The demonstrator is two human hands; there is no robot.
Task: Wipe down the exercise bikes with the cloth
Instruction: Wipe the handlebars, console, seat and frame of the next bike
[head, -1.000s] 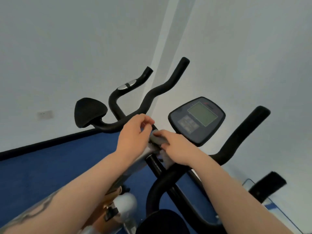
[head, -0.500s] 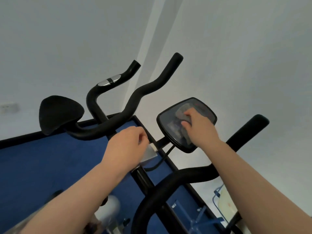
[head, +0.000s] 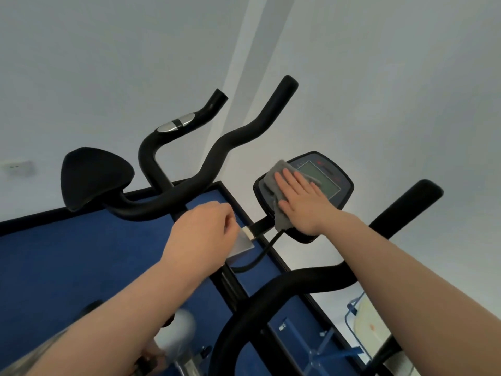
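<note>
Hands at work on an exercise bike (head: pixel 206 169), seen from the head camera looking down over the bars: the right hand (head: pixel 301 202) lies flat with straight fingers on a grey cloth (head: pixel 276 183), pressing it against the left part of the bike's dark console (head: pixel 333 183), whose greenish screen (head: pixel 322 180) shows just beside the fingertips. One end of the cloth bunches above the fingers at the console's upper left edge; the other hangs off its lower left edge, below the thumb. The left hand (head: pixel 200 234) is curled with the fingers tucked under, over the silver bracket (head: pixel 241 244) at the top of the bike's post, touching it; whether the fingers actually clasp the bracket cannot be told from this angle. A black cable (head: pixel 260 256) loops from beneath the console toward the post. Black handlebars sweep up and away on both sides, the far left bar carrying a silver sensor strip (head: pixel 177 122), and a black elbow pad (head: pixel 92 177) sits at the far left. Behind the bike, blue floor (head: pixel 67 256) meets white walls (head: pixel 379 77) along a black skirting. A blue metal frame (head: pixel 320 346) stands at the lower right.
</note>
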